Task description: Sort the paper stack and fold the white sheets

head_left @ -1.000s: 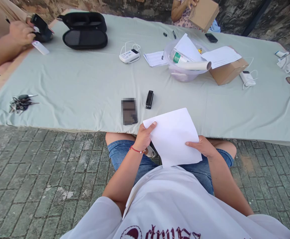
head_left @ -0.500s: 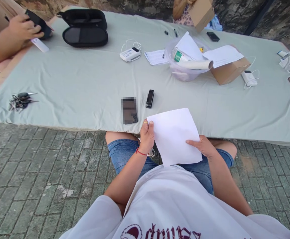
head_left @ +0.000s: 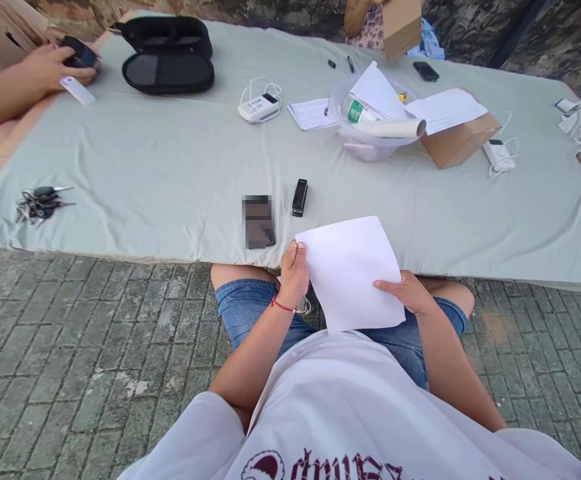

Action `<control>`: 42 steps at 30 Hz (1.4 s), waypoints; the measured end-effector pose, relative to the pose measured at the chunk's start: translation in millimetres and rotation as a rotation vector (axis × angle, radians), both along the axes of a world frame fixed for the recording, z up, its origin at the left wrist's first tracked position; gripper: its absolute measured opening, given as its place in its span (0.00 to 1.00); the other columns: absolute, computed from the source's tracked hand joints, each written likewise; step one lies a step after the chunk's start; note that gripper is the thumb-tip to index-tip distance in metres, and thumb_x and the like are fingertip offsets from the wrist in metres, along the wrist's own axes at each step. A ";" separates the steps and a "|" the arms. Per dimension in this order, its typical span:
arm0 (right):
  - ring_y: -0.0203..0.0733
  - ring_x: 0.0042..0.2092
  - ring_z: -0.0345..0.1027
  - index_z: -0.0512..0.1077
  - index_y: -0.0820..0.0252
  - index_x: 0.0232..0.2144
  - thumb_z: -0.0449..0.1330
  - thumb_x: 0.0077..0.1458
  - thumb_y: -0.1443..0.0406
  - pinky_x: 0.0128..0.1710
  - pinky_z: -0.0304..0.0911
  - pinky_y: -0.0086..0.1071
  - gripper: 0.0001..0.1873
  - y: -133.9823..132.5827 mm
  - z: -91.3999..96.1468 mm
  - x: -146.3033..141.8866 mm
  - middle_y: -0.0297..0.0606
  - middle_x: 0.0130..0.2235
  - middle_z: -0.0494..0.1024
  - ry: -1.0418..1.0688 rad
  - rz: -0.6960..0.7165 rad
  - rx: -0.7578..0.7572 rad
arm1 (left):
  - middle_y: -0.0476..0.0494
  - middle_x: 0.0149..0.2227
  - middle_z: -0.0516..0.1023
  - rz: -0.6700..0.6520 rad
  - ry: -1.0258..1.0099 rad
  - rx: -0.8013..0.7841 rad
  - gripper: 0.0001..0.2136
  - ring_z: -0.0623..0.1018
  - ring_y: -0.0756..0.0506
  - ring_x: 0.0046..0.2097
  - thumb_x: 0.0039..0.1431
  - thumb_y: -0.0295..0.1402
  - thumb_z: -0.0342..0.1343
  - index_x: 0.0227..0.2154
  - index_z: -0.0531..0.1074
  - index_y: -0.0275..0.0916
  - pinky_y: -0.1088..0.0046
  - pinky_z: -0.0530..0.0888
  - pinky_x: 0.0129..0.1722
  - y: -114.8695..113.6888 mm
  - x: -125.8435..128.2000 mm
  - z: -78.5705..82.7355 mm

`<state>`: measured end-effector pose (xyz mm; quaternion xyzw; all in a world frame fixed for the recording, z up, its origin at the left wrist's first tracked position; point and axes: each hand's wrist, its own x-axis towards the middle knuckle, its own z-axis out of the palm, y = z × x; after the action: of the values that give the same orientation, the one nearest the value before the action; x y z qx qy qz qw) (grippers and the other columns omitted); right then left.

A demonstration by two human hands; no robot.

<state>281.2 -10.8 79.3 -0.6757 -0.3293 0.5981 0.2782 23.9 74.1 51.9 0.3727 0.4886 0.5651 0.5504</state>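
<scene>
White paper (head_left: 353,273) is held up between my two hands, just over the near table edge and my lap; its visible side is blank. My left hand (head_left: 295,270) pinches its left edge, thumb on top. At the lower right edge, my right hand (head_left: 404,291) grips it with the thumb across the face and the fingers hidden beneath. Beyond the paper lies a black stapler (head_left: 299,198). Left of that is a dark, partly pixelated flat item (head_left: 259,223), a short way from my left hand.
On the cloth-covered table (head_left: 170,173) are keys (head_left: 43,203), an open black case (head_left: 168,67), a white corded device (head_left: 259,108), a plastic basin (head_left: 365,148) and a cardboard box (head_left: 463,143). A person's hand (head_left: 53,67) holds a dark object at left. Another person holds a carton (head_left: 401,27).
My hands and the paper stay almost still. At the far left, the other person's hand and dark object have shifted and turned. The carton across the table has tilted more upright.
</scene>
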 end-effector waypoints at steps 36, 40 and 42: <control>0.55 0.49 0.74 0.77 0.57 0.45 0.68 0.48 0.52 0.47 0.71 0.42 0.24 -3.9 0.3 1.5 0.41 0.49 0.79 0.098 0.061 0.030 | 0.47 0.35 0.72 -0.011 0.018 -0.010 0.14 0.71 0.48 0.39 0.61 0.46 0.53 0.35 0.71 0.40 0.73 0.68 0.43 2.3 0.7 2.4; 0.50 0.50 0.73 0.71 0.53 0.53 0.63 0.54 0.52 0.50 0.68 0.43 0.26 -10.8 -8.8 1.2 0.40 0.52 0.77 0.272 0.008 0.080 | 0.48 0.35 0.73 0.006 -0.066 -0.055 0.12 0.71 0.49 0.38 0.60 0.44 0.54 0.34 0.70 0.39 0.74 0.69 0.43 7.2 0.2 -7.8; 0.49 0.50 0.73 0.70 0.53 0.55 0.63 0.55 0.53 0.52 0.67 0.42 0.26 -16.4 -15.7 0.6 0.40 0.53 0.76 0.334 -0.012 0.072 | 0.48 0.34 0.72 0.028 -0.115 -0.104 0.11 0.71 0.50 0.36 0.59 0.43 0.56 0.33 0.69 0.39 0.74 0.69 0.41 11.7 -0.7 -18.4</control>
<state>281.8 -27.1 63.6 -0.5583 -0.2957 0.6883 0.3565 23.2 85.8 33.5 0.3036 0.4904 0.5670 0.5881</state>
